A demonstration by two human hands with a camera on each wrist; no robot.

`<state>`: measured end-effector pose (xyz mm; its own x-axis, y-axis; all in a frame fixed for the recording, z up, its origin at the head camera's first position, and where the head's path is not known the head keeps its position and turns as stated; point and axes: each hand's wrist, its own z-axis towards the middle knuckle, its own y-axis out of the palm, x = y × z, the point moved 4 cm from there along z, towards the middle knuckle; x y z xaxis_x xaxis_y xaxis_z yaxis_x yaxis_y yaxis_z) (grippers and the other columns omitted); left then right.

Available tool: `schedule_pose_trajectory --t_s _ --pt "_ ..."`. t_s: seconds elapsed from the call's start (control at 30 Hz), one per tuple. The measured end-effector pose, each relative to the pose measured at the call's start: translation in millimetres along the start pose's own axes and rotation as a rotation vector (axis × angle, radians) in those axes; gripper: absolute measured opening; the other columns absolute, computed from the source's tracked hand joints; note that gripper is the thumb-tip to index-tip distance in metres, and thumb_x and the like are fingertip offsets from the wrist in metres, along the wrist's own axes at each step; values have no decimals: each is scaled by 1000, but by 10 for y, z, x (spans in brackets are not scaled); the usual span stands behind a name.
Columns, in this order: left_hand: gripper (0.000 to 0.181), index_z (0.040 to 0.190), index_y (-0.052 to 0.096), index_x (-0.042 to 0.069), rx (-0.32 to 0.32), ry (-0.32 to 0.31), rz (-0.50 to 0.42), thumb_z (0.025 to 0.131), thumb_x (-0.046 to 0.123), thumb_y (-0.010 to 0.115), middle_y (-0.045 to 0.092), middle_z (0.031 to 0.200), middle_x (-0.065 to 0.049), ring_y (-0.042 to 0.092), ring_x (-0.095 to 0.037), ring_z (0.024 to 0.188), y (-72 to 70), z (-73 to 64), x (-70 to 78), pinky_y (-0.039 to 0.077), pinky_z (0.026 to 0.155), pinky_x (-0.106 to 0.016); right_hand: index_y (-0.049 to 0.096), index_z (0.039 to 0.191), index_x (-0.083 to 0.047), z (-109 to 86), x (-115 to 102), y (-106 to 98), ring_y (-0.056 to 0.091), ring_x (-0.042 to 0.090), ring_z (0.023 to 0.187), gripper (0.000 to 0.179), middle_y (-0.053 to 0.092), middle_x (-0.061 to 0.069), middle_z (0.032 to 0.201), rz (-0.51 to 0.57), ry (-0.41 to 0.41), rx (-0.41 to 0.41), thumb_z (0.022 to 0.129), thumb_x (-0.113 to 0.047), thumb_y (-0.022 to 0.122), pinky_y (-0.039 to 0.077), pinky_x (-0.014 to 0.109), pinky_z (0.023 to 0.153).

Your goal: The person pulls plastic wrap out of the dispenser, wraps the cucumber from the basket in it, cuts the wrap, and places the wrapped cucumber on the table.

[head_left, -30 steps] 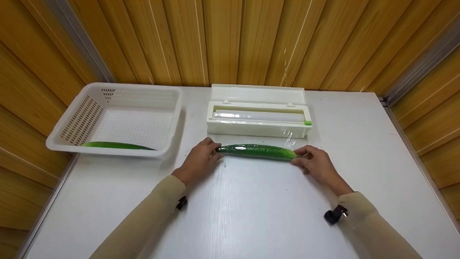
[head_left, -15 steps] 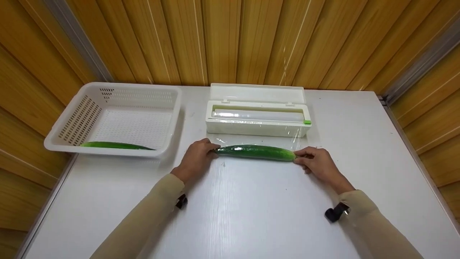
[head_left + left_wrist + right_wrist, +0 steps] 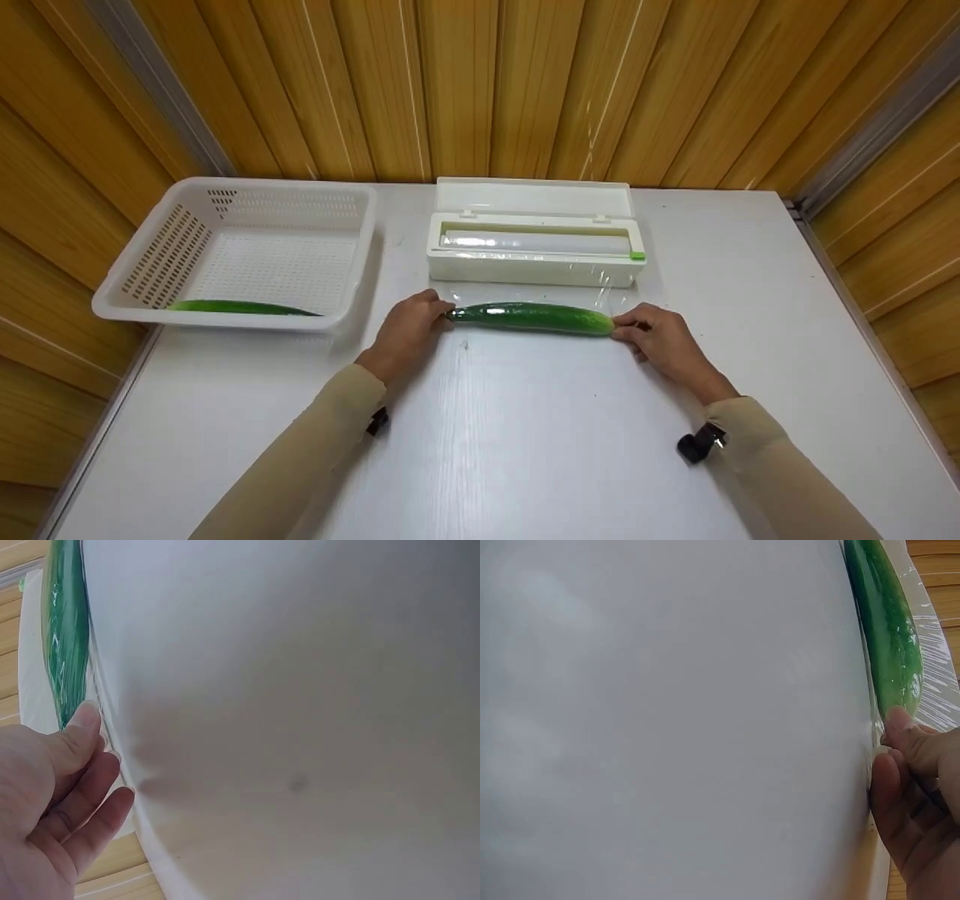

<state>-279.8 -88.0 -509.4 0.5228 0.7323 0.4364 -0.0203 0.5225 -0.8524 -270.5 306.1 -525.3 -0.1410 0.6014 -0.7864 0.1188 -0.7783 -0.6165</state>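
Observation:
A long green cucumber [image 3: 532, 317] lies crosswise on the white table in front of the wrap box, glossy with clear cling film over it. My left hand [image 3: 409, 330] pinches its dark end at the left between thumb and fingers. At the paler right end, my right hand [image 3: 660, 341] pinches the tip the same way. Clear creased film [image 3: 937, 682] runs from the cucumber toward the box, best seen in the right wrist view. The white cling film box [image 3: 532, 271] stands behind with its lid up and the film roll [image 3: 536, 241] showing inside.
A white perforated basket [image 3: 352, 300] stands at the left, with another cucumber [image 3: 244, 307] lying along its near side. A green slider [image 3: 637, 256] sits at the box's right end. Wood-patterned panels [image 3: 457, 90] rise behind the table.
The cucumber and both hands have shifted very slightly left in view. Fingers of both hands have drawn in closer at the cucumber's ends.

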Motion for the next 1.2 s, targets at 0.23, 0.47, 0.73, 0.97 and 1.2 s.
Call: schedule_pose_trajectory --t_s 0.23,0.47,0.73,0.97,1.2 --pt "26 121 77 -2 2 7 50 95 1 79 65 101 -10 66 -26 94 22 -9 41 58 83 -39 77 116 -4 -48 -20 -3 62 16 80 23 69 4 98 -89 -83 -5 95 -11 82 52 23 62" --pt "38 128 75 0 -37 -56 2 91 5 83 70 109 -10 68 -25 99 23 -2 52 58 86 -41 76 120 -5 -55 -44 10 66 17 80 27 69 4 104 -69 -70 -37 96 -14 82 57 27 60" --pt "40 126 76 2 -46 -90 -30 89 13 86 70 109 -8 67 -23 97 1 7 43 57 85 -41 74 122 -5 -43 -66 7 66 19 78 28 69 5 102 -54 -63 -42 96 -14 81 57 27 60" --pt "47 126 76 3 -37 -51 3 89 29 90 71 113 -9 69 -27 106 -24 58 101 59 85 -45 73 125 -3 -52 -58 -17 67 20 75 30 69 7 104 -31 -57 -47 98 -14 79 57 28 60" --pt "50 129 75 4 -44 -37 -1 93 37 85 70 121 -11 66 -29 115 -41 182 205 58 91 -44 72 126 -3 -68 -46 -33 66 20 74 29 69 8 107 -1 -52 -35 100 -15 77 56 27 60"
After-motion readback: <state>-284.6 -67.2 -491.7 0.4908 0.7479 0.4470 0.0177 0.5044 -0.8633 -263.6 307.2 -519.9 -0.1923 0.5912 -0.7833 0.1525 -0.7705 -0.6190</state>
